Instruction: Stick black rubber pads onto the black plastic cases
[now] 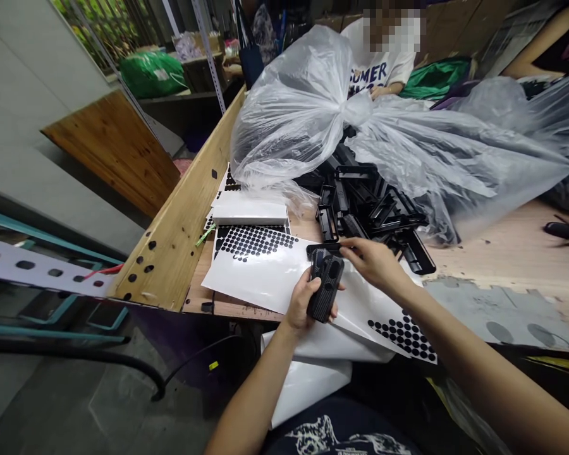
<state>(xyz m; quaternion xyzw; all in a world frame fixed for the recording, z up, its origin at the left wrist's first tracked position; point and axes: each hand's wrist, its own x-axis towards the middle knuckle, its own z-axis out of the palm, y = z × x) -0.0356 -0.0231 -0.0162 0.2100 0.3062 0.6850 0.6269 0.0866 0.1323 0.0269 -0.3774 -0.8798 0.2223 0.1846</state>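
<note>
My left hand [306, 300] is closed around black plastic pieces [323, 297] with a ribbed, carbon-like surface, held tilted over the front edge of the table. At least two seem stacked in the grip. Just above them, my right hand [372, 259] pinches the end of another long, narrow black plastic part [317, 249]. Beneath both hands lies a white sheet [260, 281] with rows of round black stickers [258, 243]. Behind my right hand spreads a heap of black plastic frames [360, 202].
A large clear plastic bag [294, 107] covers the back of the heap. A wooden side board [171, 234] edges the table at left. A white box [250, 213] rests on sticker sheets. A black tool [566, 230] lies far right. A person in a white shirt [384, 57] is opposite.
</note>
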